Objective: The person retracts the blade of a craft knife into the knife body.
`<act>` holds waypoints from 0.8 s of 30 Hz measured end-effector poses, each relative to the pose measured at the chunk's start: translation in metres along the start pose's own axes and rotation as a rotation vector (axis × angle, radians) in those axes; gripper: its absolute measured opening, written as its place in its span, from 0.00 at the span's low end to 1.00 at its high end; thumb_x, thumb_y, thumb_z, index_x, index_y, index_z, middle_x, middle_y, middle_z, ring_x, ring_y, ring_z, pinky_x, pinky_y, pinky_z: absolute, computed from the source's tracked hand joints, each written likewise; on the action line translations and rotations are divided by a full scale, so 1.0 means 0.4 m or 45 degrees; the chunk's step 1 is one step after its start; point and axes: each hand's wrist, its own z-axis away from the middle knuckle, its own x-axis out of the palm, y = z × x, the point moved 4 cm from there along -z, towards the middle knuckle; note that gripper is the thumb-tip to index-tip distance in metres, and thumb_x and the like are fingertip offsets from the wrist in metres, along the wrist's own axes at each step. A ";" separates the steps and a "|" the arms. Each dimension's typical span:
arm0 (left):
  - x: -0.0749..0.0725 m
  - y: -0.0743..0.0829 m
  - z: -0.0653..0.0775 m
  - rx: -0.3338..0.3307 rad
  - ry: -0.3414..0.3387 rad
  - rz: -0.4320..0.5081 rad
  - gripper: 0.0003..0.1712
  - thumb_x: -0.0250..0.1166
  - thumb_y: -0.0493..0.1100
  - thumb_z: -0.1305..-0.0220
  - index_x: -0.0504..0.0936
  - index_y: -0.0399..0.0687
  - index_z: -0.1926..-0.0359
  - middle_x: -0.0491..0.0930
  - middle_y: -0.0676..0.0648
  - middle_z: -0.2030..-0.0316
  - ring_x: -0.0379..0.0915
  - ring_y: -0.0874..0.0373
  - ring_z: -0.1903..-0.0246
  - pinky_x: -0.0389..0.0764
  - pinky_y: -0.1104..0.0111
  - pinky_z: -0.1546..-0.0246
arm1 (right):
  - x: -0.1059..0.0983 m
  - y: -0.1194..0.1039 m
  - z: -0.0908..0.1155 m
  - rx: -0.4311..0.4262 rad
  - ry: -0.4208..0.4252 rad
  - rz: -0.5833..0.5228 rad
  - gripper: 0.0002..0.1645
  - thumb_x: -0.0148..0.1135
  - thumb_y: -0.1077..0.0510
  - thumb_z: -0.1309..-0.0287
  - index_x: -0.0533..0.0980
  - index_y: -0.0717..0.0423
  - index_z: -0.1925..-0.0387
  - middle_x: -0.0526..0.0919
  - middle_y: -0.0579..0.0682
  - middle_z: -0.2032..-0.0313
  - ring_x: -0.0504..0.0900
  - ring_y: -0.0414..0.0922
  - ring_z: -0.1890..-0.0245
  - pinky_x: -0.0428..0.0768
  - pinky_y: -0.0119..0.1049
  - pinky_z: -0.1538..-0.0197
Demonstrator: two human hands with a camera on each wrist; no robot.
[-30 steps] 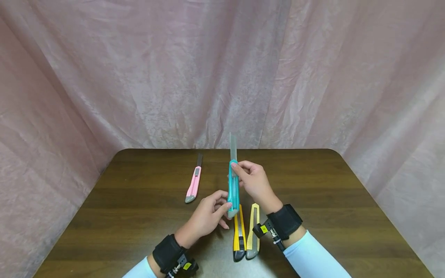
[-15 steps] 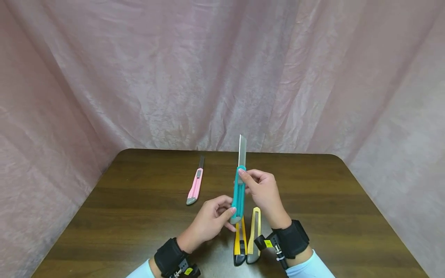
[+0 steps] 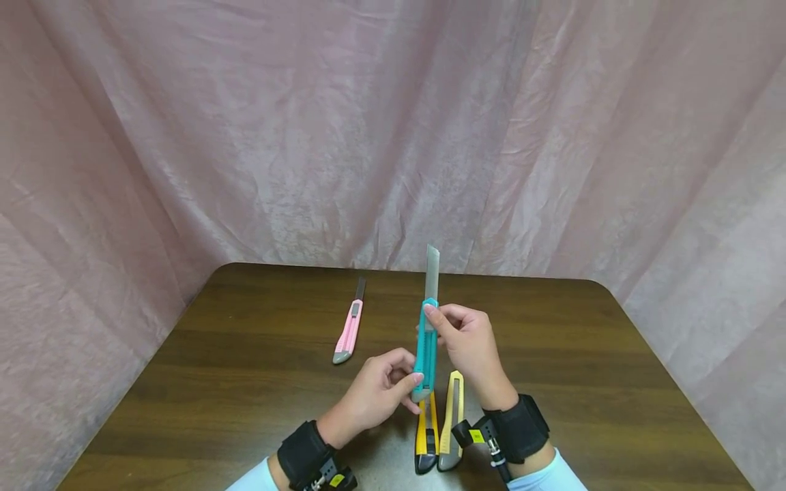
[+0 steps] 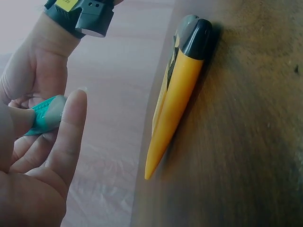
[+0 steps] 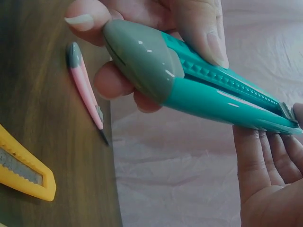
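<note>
A teal utility knife (image 3: 426,358) with a grey end cap is held up over the table, its long blade (image 3: 432,273) extended and pointing away from me. My left hand (image 3: 381,389) pinches the capped end between thumb and fingers. Near the blade end, my right hand (image 3: 469,341) grips the body, its thumb on the slider area. In the right wrist view the grey cap (image 5: 142,59) and the ridged slot show close up. Below the knife lie a yellow-and-black utility knife (image 3: 426,436) and a pale yellow one (image 3: 452,423), side by side.
A pink utility knife (image 3: 348,332) lies to the left with its blade out, towards the far edge of the brown wooden table (image 3: 258,327). Pink curtains (image 3: 307,136) hang behind the table.
Both hands and the teal knife have shifted slightly right and lower in the head view, which itself has moved a little. The blade stays extended; both grips look the same.
</note>
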 end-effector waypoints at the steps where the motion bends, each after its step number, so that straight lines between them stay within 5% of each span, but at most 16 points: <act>1: 0.000 -0.001 -0.001 -0.002 0.000 0.000 0.10 0.62 0.39 0.26 0.78 0.36 0.50 0.82 0.33 0.58 0.87 0.41 0.64 0.93 0.61 0.68 | -0.001 0.001 0.000 -0.008 0.001 -0.003 0.20 0.65 0.45 0.31 0.86 0.60 0.61 0.91 0.57 0.66 0.89 0.45 0.70 0.91 0.36 0.63; 6: 0.005 -0.008 -0.006 0.000 0.002 0.004 0.10 0.63 0.39 0.26 0.78 0.36 0.50 0.82 0.33 0.59 0.84 0.30 0.62 0.93 0.62 0.68 | -0.005 0.004 -0.002 -0.059 0.015 0.004 0.19 0.65 0.47 0.31 0.86 0.60 0.63 0.90 0.58 0.67 0.89 0.45 0.71 0.91 0.36 0.65; 19: 0.007 -0.009 -0.009 0.032 -0.002 0.020 0.09 0.63 0.38 0.26 0.78 0.35 0.51 0.82 0.31 0.60 0.84 0.30 0.62 0.93 0.60 0.68 | -0.006 0.006 -0.003 -0.114 0.041 -0.066 0.17 0.67 0.52 0.32 0.86 0.63 0.66 0.90 0.58 0.70 0.87 0.44 0.76 0.90 0.36 0.70; 24: 0.005 -0.009 -0.008 0.031 0.007 0.008 0.09 0.63 0.38 0.26 0.79 0.35 0.51 0.82 0.31 0.61 0.87 0.41 0.65 0.93 0.60 0.69 | -0.007 0.007 -0.004 -0.112 0.048 -0.091 0.17 0.67 0.51 0.32 0.86 0.63 0.68 0.90 0.58 0.71 0.87 0.45 0.77 0.90 0.38 0.70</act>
